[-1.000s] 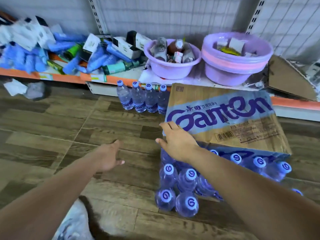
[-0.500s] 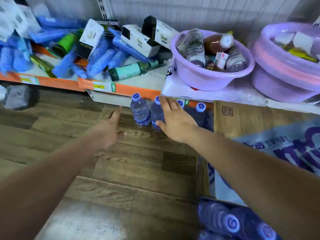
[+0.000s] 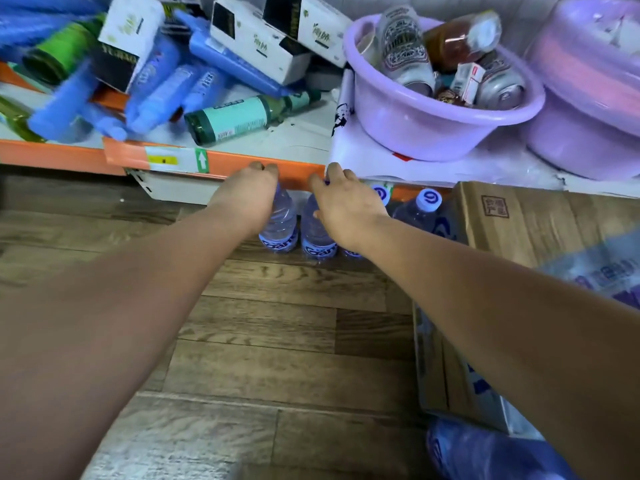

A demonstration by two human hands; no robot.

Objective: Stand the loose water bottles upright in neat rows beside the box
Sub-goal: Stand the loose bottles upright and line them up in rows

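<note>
A row of upright water bottles stands on the floor under the shelf edge, just left of the cardboard box (image 3: 540, 230). My left hand (image 3: 247, 197) curls over the top of the leftmost bottle (image 3: 280, 232) and hides its cap. My right hand (image 3: 346, 204) pinches the cap of the second bottle (image 3: 317, 239). Two more bottles (image 3: 424, 209) stand between that one and the box, their purple-marked caps showing. A loose bottle (image 3: 485, 455) lies at the bottom right in front of the box, blurred.
The orange shelf edge (image 3: 173, 159) hangs low right over the bottle tops. On the shelf are blue packs, small cartons, a green roll, a purple basin (image 3: 433, 133) with cans and a stack of purple basins (image 3: 588, 126). Wood floor (image 3: 277, 341) lies before the row.
The view has moved forward and down toward the row. Both hands have reached ahead from open air onto the tops of the two leftmost bottles.
</note>
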